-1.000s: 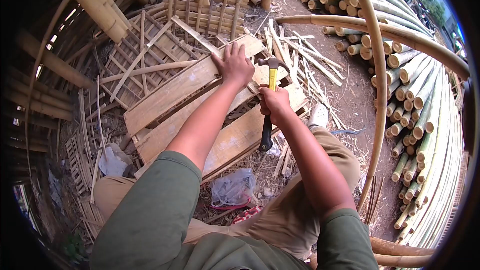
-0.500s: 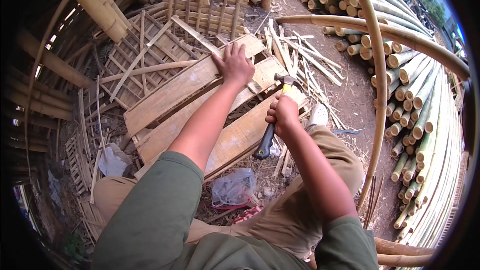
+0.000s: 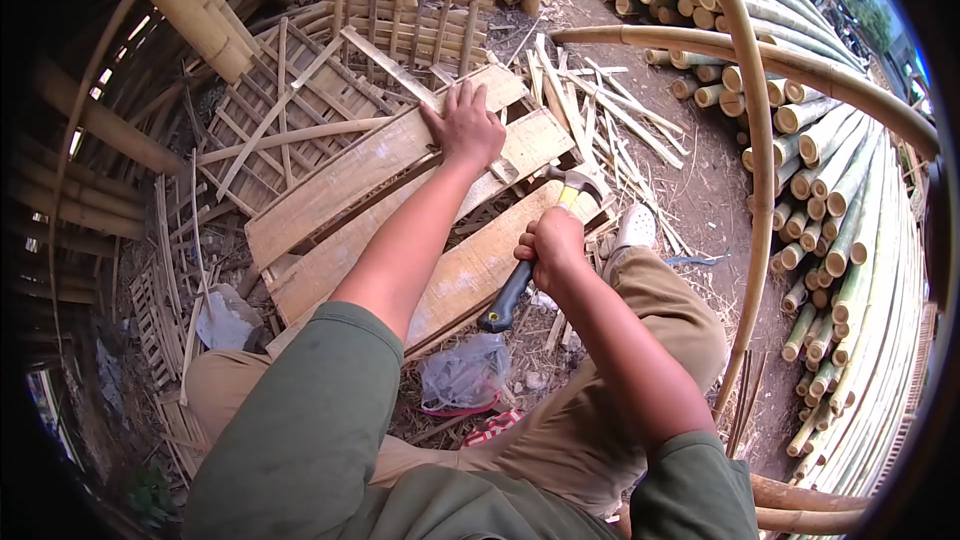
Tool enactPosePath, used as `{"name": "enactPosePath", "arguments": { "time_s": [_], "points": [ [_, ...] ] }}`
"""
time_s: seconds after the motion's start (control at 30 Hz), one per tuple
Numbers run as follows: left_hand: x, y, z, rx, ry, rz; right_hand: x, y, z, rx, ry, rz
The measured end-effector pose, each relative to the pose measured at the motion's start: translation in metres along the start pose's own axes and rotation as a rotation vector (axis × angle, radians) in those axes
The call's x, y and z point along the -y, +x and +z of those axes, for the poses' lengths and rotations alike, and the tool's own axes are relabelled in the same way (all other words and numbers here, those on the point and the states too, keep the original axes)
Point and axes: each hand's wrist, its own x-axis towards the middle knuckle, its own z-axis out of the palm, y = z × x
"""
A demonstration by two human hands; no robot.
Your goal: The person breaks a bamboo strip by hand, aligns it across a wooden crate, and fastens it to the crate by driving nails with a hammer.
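Note:
My right hand point(image 3: 556, 245) is wrapped round the black-and-yellow handle of a claw hammer point(image 3: 508, 292). The hammer's metal head is up over the right end of a slatted wooden crate point(image 3: 345, 185), which lies in front of my knees. Pressed on the crate's upper planks is my left hand point(image 3: 466, 128), its fingers stretched out. A thin wooden strip point(image 3: 388, 62) runs from beyond the crate towards that hand. What lies under the palm is hidden.
Split bamboo strips point(image 3: 590, 110) litter the ground beyond the crate. A bamboo lattice panel point(image 3: 290, 110) lies at the upper left. Bamboo poles point(image 3: 830, 210) are stacked on the right, behind a bent bamboo rail point(image 3: 757, 140). A plastic bag point(image 3: 465, 372) sits near my legs.
The hammer and my right hand have shifted slightly left and down, and its handle end has swung left. The crate has moved slightly; my left hand stays on it.

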Motion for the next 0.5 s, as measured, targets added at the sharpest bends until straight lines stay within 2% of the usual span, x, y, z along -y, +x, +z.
{"name": "enactPosePath", "arguments": {
  "time_s": [0.03,0.1,0.23,0.3,0.37,0.4,0.5],
  "points": [
    [-0.001,-0.001,0.000,-0.001,-0.004,-0.007,0.002,0.002,0.001,0.123,-0.151,0.097],
    [-0.001,-0.002,-0.001,0.004,-0.005,-0.006,0.000,0.000,0.001,0.181,-0.120,0.001],
    [0.000,-0.001,-0.003,0.016,-0.010,-0.018,0.007,-0.002,-0.001,0.034,0.066,-0.114],
    [0.001,-0.001,-0.003,0.016,-0.014,-0.016,0.003,0.000,0.002,-0.096,0.055,-0.101],
    [0.000,-0.001,-0.004,0.012,-0.020,-0.011,0.000,-0.001,0.002,0.106,-0.199,0.038],
    [0.000,-0.001,-0.003,0.009,-0.024,-0.010,-0.004,-0.001,0.004,0.137,-0.204,0.015],
    [0.002,0.001,-0.001,-0.001,-0.023,-0.016,-0.001,-0.003,0.005,0.051,-0.050,-0.064]
  ]
}}
